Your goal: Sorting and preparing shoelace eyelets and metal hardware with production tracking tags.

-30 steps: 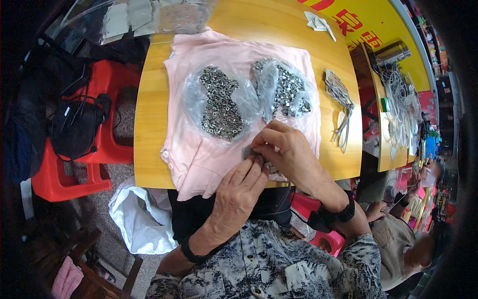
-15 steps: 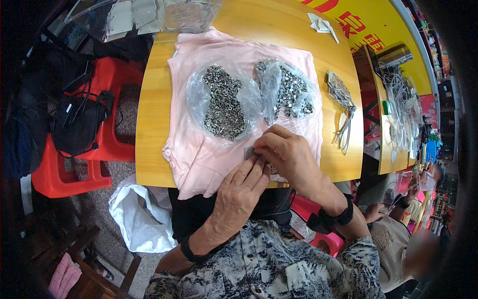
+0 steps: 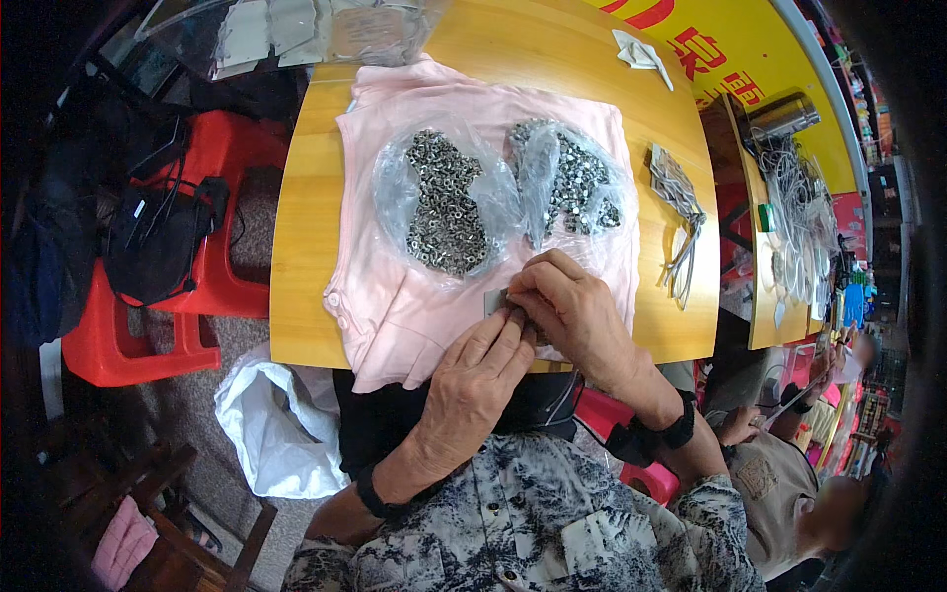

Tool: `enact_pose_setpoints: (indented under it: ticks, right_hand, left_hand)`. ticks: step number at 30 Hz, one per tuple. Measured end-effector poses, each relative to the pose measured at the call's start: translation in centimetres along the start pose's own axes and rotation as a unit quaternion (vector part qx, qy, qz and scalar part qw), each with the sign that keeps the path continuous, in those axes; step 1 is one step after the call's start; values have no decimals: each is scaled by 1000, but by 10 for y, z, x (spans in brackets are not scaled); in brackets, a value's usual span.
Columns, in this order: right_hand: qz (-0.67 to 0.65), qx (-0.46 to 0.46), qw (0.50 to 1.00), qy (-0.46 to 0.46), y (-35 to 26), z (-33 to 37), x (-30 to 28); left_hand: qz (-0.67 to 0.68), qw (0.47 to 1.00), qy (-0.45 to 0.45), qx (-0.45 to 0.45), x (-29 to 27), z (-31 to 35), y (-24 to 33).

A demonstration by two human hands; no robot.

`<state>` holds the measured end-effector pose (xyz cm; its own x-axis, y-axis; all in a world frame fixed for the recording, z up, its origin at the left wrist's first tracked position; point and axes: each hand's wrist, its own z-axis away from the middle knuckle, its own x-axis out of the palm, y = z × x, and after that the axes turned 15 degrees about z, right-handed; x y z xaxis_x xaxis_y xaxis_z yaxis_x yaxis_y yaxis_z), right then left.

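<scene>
Little had changed over the last second: both hands kept working at the same spot, so the work there seemed unfinished. The small grey piece [image 3: 491, 301] lay near the centre of the frame, just above the pink shirt's [image 3: 385, 326] lower edge. The left hand [image 3: 472, 383] appeared to grasp it; the right hand's [image 3: 580, 311] fingertips were pinched together beside it (anything between them was hidden).

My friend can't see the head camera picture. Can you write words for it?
A person's left hand and right hand meet at a small grey piece over a pink garment on a yellow table. Farther back, two clear plastic bags hold little metal parts.
</scene>
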<state>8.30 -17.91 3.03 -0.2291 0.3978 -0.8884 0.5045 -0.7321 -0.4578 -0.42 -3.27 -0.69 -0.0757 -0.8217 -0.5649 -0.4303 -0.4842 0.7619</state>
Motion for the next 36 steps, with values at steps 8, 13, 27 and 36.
enact_pose_setpoints:
  ticks: [8, 13, 27, 36]
  right_hand:
    - [-39, -13, 999, 7, 0, 1, -2]
    - [-24, -27, 999, -6, -3, 2, -4]
    - [-73, 16, 997, 23, 6, 0, -2]
    - [-60, 22, 998, 6, 3, -3, -2]
  left_hand:
    - [-2, 1000, -1, -1, -1, 0, 1]
    - [-5, 1000, -1, -1, 0, 0, 1]
    - [-2, 1000, -2, 2, -2, -1, 0]
    - [-4, 1000, -9, 1, -3, 0, 1]
